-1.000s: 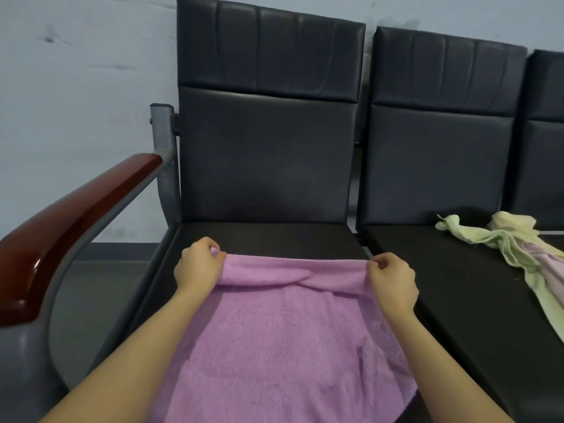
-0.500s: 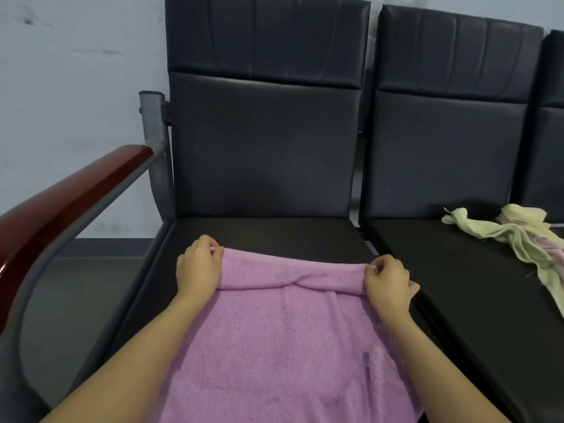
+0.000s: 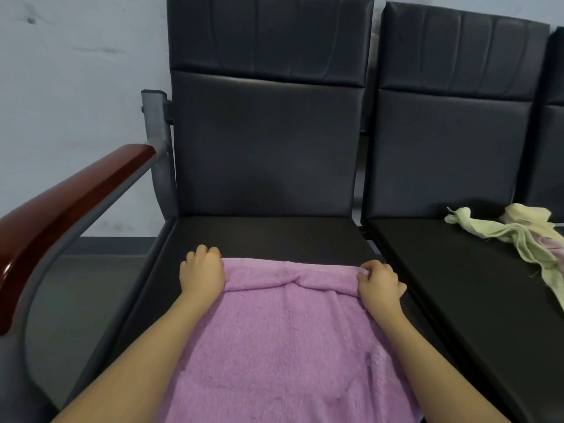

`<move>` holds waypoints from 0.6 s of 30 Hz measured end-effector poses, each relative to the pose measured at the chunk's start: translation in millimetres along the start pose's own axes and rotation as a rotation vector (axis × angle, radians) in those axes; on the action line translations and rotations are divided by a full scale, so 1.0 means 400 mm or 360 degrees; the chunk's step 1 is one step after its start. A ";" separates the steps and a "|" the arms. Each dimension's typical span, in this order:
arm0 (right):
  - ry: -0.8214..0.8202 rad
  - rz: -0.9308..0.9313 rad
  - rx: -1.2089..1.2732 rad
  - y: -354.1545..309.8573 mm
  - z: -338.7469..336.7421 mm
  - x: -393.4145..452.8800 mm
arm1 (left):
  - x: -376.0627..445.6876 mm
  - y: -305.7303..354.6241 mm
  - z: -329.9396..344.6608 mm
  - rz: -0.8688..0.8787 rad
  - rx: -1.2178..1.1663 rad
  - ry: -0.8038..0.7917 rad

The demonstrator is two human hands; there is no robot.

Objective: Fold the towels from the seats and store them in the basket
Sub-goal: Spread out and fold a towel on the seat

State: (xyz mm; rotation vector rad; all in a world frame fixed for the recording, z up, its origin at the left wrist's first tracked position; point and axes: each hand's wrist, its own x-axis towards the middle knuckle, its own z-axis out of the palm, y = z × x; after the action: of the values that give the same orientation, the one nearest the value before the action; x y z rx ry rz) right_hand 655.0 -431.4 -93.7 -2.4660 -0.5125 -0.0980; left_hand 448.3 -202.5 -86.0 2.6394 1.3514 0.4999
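At the far left of the frame a red-brown armrest point(image 3: 70, 203) is seen on a grey metal frame, clear of the work. Right of it, low in the centre, the left hand point(image 3: 201, 271) is curled over the far left corner of the pink towel point(image 3: 287, 340), its fingers closed on the cloth. The towel is spread on the dark seat point(image 3: 268, 236), with its far edge rolled into a thick ridge and a pucker showing at the middle. The right hand point(image 3: 380, 283) pinches the far right corner, fingers bent on the fabric. A lopsided fold is the likely fault: if one corner is drawn further than the other, or the central pucker is trapped, the edges would not meet. The near part of the towel could also slide off the seat front. At the right edge a pale green towel point(image 3: 518, 239) lies crumpled on the neighbouring seat point(image 3: 457, 285), not yet folded. No basket is in view.
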 end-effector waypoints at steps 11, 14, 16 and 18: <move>0.0394 -0.0401 0.0075 -0.074 -0.146 -0.115 | -0.079 0.000 -0.168 0.0163 -0.0162 0.0436; 0.0461 -0.0437 0.0144 -0.104 -0.211 -0.141 | -0.105 0.010 -0.250 0.0232 -0.0171 0.0555; 0.0493 -0.0464 0.0202 -0.118 -0.257 -0.156 | -0.124 0.012 -0.298 0.0257 -0.0185 0.0622; 0.0545 -0.0493 0.0274 -0.134 -0.302 -0.170 | -0.142 0.013 -0.341 0.0236 -0.0242 0.0674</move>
State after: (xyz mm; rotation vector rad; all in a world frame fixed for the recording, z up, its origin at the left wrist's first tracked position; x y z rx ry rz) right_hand 577.7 -485.2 21.1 -2.1259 -0.7121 -0.5665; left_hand 373.7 -255.9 29.9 2.6113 1.1544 1.1864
